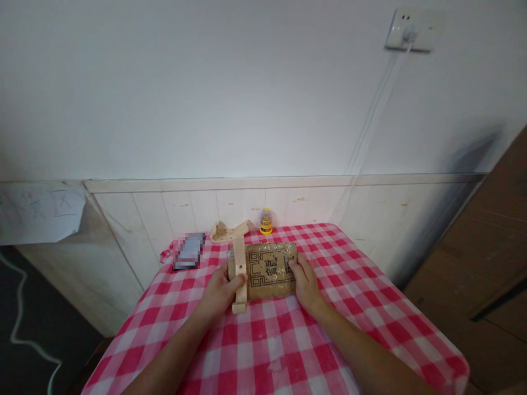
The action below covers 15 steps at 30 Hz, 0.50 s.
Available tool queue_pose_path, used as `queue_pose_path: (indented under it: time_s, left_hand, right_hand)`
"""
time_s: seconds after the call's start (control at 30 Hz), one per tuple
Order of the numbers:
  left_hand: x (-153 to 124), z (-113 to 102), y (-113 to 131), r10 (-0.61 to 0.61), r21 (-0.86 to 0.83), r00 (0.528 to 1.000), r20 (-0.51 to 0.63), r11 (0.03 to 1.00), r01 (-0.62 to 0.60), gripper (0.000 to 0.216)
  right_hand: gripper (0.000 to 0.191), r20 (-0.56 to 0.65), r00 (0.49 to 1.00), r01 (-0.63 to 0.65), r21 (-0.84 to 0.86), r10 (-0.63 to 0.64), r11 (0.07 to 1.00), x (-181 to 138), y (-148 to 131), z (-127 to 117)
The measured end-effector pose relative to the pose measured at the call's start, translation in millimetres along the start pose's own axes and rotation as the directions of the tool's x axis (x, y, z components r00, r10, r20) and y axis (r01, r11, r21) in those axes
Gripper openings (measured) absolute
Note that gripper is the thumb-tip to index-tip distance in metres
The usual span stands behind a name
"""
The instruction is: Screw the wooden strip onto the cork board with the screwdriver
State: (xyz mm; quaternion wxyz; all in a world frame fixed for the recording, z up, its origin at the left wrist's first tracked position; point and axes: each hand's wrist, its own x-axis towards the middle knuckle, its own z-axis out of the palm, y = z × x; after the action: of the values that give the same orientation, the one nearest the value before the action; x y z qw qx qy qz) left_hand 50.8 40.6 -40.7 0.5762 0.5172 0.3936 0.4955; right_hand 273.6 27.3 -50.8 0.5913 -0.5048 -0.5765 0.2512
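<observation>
In the head view, both forearms reach in from the near edge of the counter [263, 356] and slant inward, so that the two hands meet the ends of one brown package [272, 270]. The left hand [220, 291] is bent in at the package's left end, its thumb laid over the lower part of a wooden strip [240, 258], pinching strip and package together; its other fingers are mostly hidden. The right hand [307, 282] closes on the package's right end, thumb on the upper face, the rest curled around the side.

The package, wrapped in shiny clear film and printed in black, is about midway between the counter's left and right edges, toward the far edge; whether it rests on the cloth [349, 296] cannot be told. The strip, one in number, crosses its left end, with one dark hole and a small block at its lower end.

Near the far edge lies more pale wood [230, 233], one piece or several, hard to tell. One yellow bottle [266, 222] stands right of it by the far edge. One phone-like slab [189, 251], pixelated, is near the far left corner. The wall above has one socket [413, 33].
</observation>
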Motion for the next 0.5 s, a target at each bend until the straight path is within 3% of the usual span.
queue_pose_path:
  time_s: [0.5]
  left_hand:
    - [-0.6, 0.3, 1.6, 0.012, -0.019, 0.999, 0.051, 1.000, -0.011, 0.029]
  right_hand:
    - [0.028, -0.023, 1.000, -0.004, 0.018, 0.005, 1.000, 1.0, 3.6, 0.3]
